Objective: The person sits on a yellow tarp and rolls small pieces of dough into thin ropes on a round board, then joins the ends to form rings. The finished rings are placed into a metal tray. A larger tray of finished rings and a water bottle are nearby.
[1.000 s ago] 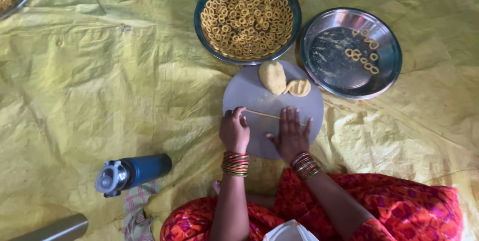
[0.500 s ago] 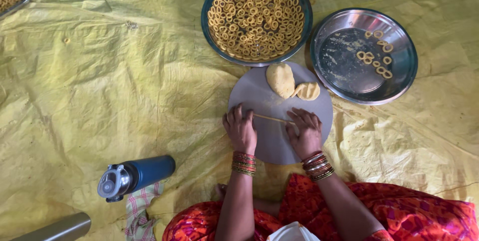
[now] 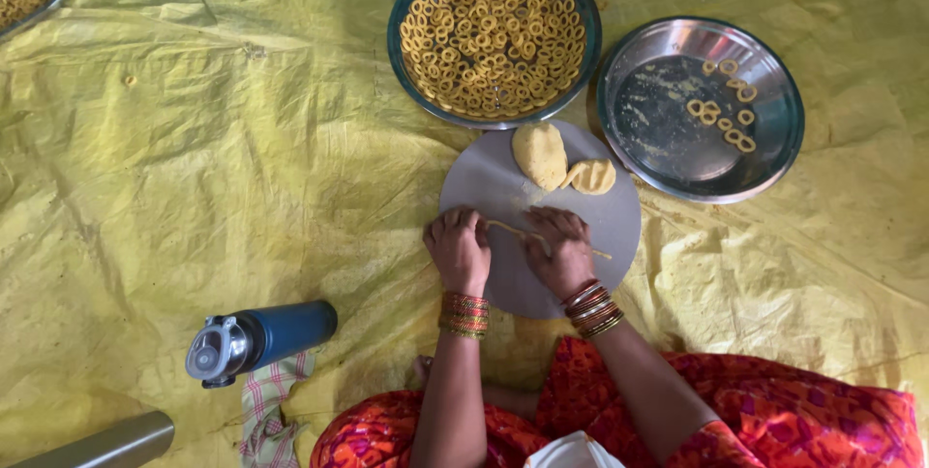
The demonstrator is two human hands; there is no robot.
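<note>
Both hands have drawn closer together since the earlier frame, the left hand (image 3: 459, 248) and right hand (image 3: 560, 249) lying palm-down, fingers curled over a thin dough rope (image 3: 515, 231) on the round grey board (image 3: 503, 279). One rope runs between and under them, its end poking out right; two dough lumps (image 3: 540, 154) sit just beyond, with two steel plates (image 3: 779, 153) of rings further off.
</note>
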